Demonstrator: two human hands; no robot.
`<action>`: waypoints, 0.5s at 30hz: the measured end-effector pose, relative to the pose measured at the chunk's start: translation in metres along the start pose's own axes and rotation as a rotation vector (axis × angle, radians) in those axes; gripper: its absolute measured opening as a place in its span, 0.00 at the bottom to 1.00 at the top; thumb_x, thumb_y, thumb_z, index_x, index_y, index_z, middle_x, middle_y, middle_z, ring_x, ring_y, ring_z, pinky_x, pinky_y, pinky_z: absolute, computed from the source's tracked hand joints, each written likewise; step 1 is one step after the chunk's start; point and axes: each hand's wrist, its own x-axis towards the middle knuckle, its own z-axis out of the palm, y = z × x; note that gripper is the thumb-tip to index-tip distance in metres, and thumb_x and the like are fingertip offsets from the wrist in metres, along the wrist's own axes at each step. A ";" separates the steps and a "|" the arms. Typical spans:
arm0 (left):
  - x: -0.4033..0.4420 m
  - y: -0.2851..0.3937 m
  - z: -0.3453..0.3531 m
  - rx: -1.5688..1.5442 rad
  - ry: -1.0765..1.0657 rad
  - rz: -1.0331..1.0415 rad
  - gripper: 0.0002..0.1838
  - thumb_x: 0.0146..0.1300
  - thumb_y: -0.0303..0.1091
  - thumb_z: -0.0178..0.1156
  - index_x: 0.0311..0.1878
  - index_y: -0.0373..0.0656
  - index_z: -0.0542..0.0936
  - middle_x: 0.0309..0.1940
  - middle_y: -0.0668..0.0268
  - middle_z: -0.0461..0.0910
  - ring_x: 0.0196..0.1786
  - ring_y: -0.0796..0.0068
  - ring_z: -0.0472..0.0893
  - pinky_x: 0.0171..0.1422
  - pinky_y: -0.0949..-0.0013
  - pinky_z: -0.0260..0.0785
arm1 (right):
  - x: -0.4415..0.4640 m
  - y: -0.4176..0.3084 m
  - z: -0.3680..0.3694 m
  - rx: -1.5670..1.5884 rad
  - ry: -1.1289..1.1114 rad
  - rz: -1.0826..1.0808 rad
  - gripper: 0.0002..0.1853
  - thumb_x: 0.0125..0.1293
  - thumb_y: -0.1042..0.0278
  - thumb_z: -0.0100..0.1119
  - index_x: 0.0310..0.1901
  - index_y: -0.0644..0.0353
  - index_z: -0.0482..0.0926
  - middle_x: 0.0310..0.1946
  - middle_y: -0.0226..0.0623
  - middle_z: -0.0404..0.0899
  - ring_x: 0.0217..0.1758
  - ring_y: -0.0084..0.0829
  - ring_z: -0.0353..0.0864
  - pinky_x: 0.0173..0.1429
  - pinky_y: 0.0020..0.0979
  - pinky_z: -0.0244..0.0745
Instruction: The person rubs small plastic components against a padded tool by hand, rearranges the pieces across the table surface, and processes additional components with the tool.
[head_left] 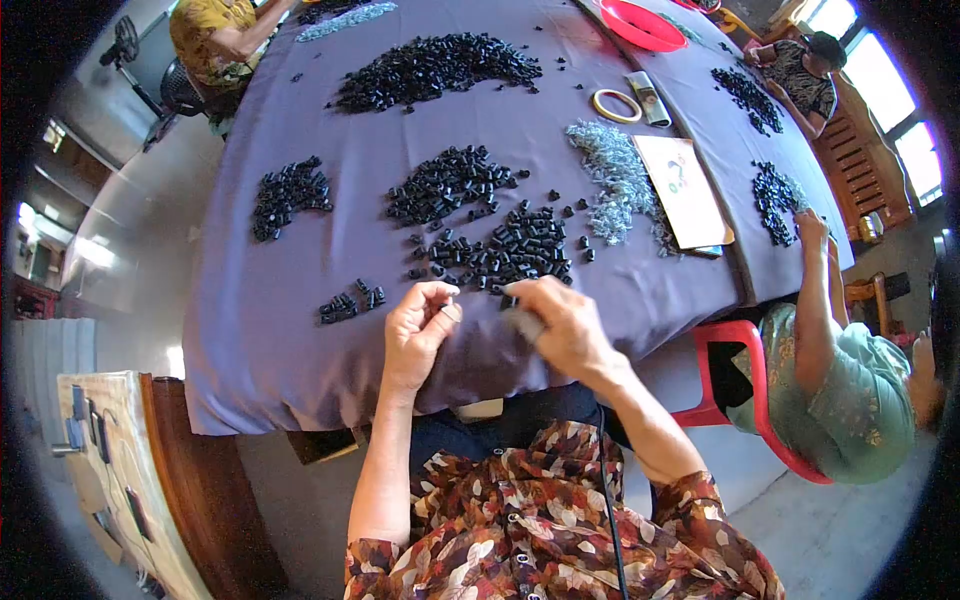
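My left hand (pixel 422 330) is closed in a pinch over the table's near edge; a small pale bit shows at the fingertips, too small to name. Close by on its right, my right hand (pixel 562 322) is blurred, its fingers bent at the near side of a pile of small black cylindrical parts (pixel 515 245). Whether it holds one cannot be made out. Another black pile (pixel 450 183) lies just beyond. Left of my hands is a small group of black parts (pixel 350 303), and farther back left another cluster (pixel 290 197).
On the purple cloth (pixel 270 330) are a large black heap (pixel 435 68), clear plastic pieces (pixel 612 175), a booklet (pixel 683 190), a tape roll (pixel 616 106) and a red basin (pixel 643 25). A person on a red chair (pixel 765 400) sits at right; others sit farther back.
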 end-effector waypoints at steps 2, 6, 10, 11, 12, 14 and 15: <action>0.000 0.001 -0.002 -0.018 0.014 -0.014 0.07 0.61 0.27 0.60 0.42 0.42 0.76 0.27 0.76 0.75 0.27 0.91 0.70 0.30 0.85 0.62 | -0.005 0.028 -0.016 -0.053 0.179 -0.013 0.11 0.51 0.75 0.64 0.39 0.58 0.78 0.29 0.40 0.77 0.32 0.41 0.79 0.35 0.34 0.75; 0.000 0.001 -0.001 -0.025 0.014 -0.017 0.06 0.61 0.28 0.60 0.41 0.42 0.77 0.26 0.76 0.75 0.26 0.90 0.70 0.30 0.85 0.62 | -0.008 0.070 -0.052 -0.298 0.254 0.119 0.09 0.53 0.77 0.58 0.38 0.58 0.77 0.31 0.41 0.75 0.36 0.44 0.77 0.40 0.37 0.73; 0.000 0.000 0.000 -0.036 0.014 0.011 0.05 0.61 0.27 0.60 0.40 0.42 0.77 0.26 0.76 0.75 0.26 0.90 0.70 0.30 0.85 0.62 | -0.006 0.091 -0.063 -0.428 0.249 0.224 0.10 0.53 0.79 0.55 0.38 0.58 0.76 0.34 0.40 0.73 0.39 0.44 0.76 0.43 0.38 0.72; 0.000 0.000 0.000 -0.034 0.017 0.010 0.05 0.61 0.27 0.60 0.40 0.42 0.77 0.26 0.76 0.74 0.26 0.90 0.70 0.30 0.85 0.62 | -0.005 0.096 -0.062 -0.444 0.248 0.235 0.10 0.53 0.79 0.55 0.38 0.58 0.76 0.35 0.40 0.73 0.40 0.43 0.76 0.44 0.38 0.71; 0.000 0.000 0.000 -0.031 0.021 0.009 0.05 0.61 0.27 0.60 0.40 0.42 0.77 0.26 0.76 0.74 0.26 0.90 0.70 0.30 0.85 0.63 | -0.005 0.099 -0.062 -0.460 0.218 0.248 0.10 0.52 0.79 0.55 0.38 0.58 0.76 0.34 0.39 0.72 0.40 0.44 0.75 0.44 0.39 0.71; -0.001 0.000 0.000 -0.024 0.030 0.009 0.05 0.61 0.26 0.60 0.40 0.41 0.77 0.25 0.76 0.74 0.26 0.90 0.70 0.30 0.84 0.63 | -0.005 0.100 -0.060 -0.451 0.231 0.245 0.10 0.52 0.79 0.55 0.38 0.58 0.76 0.34 0.39 0.73 0.40 0.44 0.75 0.44 0.38 0.71; -0.001 0.000 0.001 -0.021 0.035 0.011 0.05 0.61 0.26 0.60 0.40 0.41 0.77 0.25 0.76 0.74 0.26 0.90 0.70 0.30 0.84 0.63 | -0.004 0.101 -0.059 -0.448 0.239 0.244 0.11 0.51 0.80 0.55 0.37 0.58 0.76 0.34 0.39 0.73 0.40 0.44 0.76 0.45 0.38 0.71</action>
